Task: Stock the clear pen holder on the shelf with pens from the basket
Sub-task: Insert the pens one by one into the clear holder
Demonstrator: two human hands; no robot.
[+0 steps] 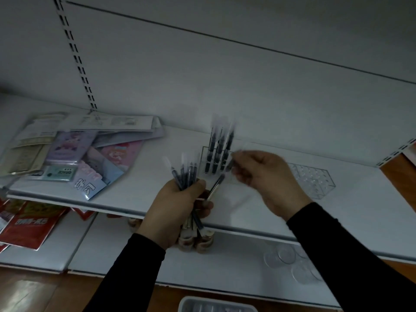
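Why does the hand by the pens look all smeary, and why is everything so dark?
Head view: the right hand and the pen it pinches are smeared by motion blur; the left hand, gripping a bundle of pens, looks sharper. Head view: the light is dim and bluish, so colours look dull. Head view: the wide lens bends the shelf edge.

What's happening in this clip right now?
A person is stocking a clear pen holder on a white shelf. The left hand grips a bundle of pens. The right hand, blurred by motion, pinches a single pen beside the holder, where several pens already stand upright. A second clear holder sits empty to the right.
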